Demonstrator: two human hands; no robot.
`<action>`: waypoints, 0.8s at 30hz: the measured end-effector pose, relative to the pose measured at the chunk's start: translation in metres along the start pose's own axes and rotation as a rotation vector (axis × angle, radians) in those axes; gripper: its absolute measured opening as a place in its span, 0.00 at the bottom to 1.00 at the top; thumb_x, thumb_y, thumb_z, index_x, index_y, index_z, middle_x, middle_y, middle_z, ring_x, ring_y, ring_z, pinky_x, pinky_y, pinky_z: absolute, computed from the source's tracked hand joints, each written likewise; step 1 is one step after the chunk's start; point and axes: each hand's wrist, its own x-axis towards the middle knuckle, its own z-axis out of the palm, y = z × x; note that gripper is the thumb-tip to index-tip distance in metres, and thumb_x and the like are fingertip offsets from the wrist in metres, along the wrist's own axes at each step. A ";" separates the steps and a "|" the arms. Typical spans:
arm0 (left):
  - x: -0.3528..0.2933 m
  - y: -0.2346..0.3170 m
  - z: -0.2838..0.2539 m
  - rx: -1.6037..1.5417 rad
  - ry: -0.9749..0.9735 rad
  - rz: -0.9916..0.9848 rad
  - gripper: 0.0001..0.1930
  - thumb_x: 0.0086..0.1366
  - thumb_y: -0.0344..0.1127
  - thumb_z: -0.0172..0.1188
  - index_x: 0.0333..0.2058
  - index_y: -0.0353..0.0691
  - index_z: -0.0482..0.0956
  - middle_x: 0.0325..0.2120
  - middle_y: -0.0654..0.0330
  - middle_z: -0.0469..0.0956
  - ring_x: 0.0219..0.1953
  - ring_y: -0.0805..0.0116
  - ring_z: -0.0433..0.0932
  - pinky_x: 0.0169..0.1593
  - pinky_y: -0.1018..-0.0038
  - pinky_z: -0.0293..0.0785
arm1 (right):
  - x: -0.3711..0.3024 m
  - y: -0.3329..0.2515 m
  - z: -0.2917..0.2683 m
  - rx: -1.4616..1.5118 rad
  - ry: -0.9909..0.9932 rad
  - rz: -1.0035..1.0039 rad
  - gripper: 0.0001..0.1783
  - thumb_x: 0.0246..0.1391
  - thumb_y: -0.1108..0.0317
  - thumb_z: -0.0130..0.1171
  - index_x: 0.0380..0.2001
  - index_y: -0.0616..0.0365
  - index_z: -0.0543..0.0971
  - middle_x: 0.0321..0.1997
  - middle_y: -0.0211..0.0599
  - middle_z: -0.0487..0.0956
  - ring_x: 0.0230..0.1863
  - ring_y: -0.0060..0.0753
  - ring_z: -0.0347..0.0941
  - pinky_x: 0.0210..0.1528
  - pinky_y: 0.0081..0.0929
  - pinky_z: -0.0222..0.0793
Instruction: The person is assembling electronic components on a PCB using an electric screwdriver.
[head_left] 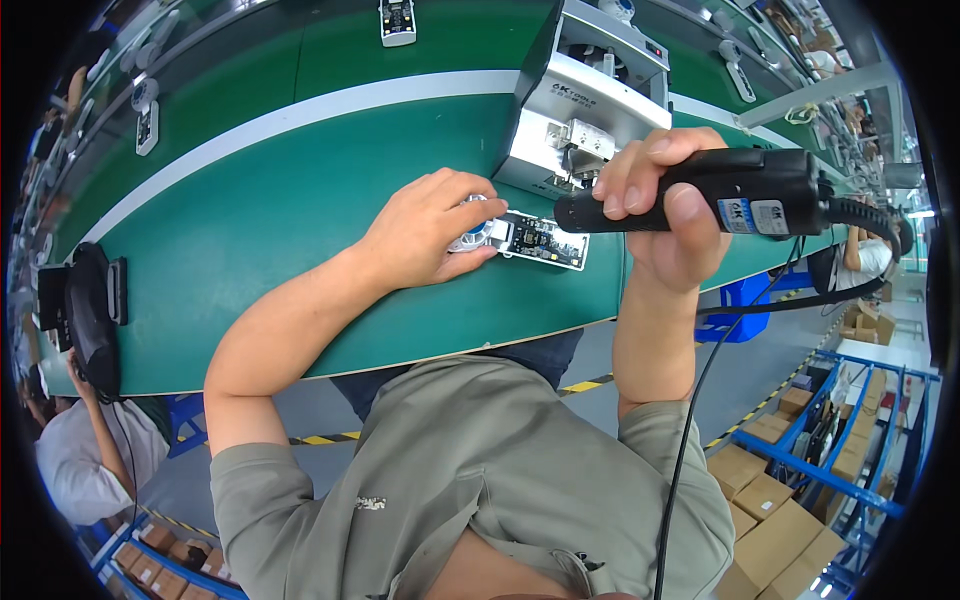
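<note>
My left hand is closed around the round end of a white handheld device, whose bare circuit board faces up. The device rests on the green work table. My right hand grips a black electric screwdriver lying nearly level, its front end pointing left. That end is over or just beside the board's right part, and the fingers wrap round the body. Whether its bit touches the device cannot be made out. A thick black cord leaves the screwdriver's rear.
Just beyond the device stands a silver screw feeder. Similar white devices lie on the green surface past a pale strip. A dark machine sits at the table's left end. Cardboard boxes and a blue rack stand behind me, right.
</note>
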 end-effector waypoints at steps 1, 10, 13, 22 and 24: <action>0.000 0.000 -0.001 0.000 -0.003 0.000 0.20 0.51 0.36 0.68 0.44 0.43 0.77 0.45 0.61 0.73 0.41 0.62 0.73 0.45 0.70 0.71 | -0.003 0.003 0.000 -0.005 0.014 0.009 0.11 0.46 0.78 0.55 0.36 0.66 0.74 0.19 0.38 0.76 0.18 0.28 0.73 0.24 0.22 0.73; 0.000 0.003 -0.003 -0.015 -0.024 -0.011 0.20 0.51 0.36 0.68 0.44 0.43 0.77 0.44 0.61 0.73 0.40 0.62 0.73 0.45 0.70 0.71 | -0.006 0.017 0.001 -0.031 0.043 0.048 0.11 0.45 0.79 0.56 0.35 0.66 0.75 0.19 0.38 0.76 0.17 0.29 0.73 0.23 0.21 0.73; -0.001 0.004 -0.003 -0.013 -0.030 -0.015 0.20 0.51 0.35 0.68 0.44 0.43 0.77 0.44 0.61 0.73 0.40 0.62 0.73 0.45 0.70 0.71 | -0.006 0.021 0.000 -0.029 0.025 0.039 0.12 0.43 0.80 0.57 0.36 0.66 0.75 0.19 0.38 0.76 0.16 0.28 0.72 0.23 0.21 0.73; 0.001 0.002 -0.002 -0.012 -0.022 0.003 0.20 0.50 0.35 0.68 0.43 0.43 0.78 0.44 0.61 0.72 0.40 0.62 0.73 0.45 0.71 0.71 | -0.001 0.017 0.007 -0.097 0.060 0.121 0.11 0.43 0.80 0.58 0.34 0.65 0.75 0.19 0.38 0.75 0.17 0.28 0.72 0.23 0.20 0.72; 0.001 0.002 -0.002 -0.012 -0.025 0.005 0.20 0.50 0.35 0.68 0.43 0.43 0.78 0.44 0.61 0.72 0.39 0.62 0.72 0.45 0.71 0.71 | -0.001 0.017 0.008 -0.056 0.103 0.115 0.12 0.41 0.83 0.59 0.33 0.65 0.75 0.19 0.39 0.76 0.16 0.28 0.73 0.21 0.18 0.72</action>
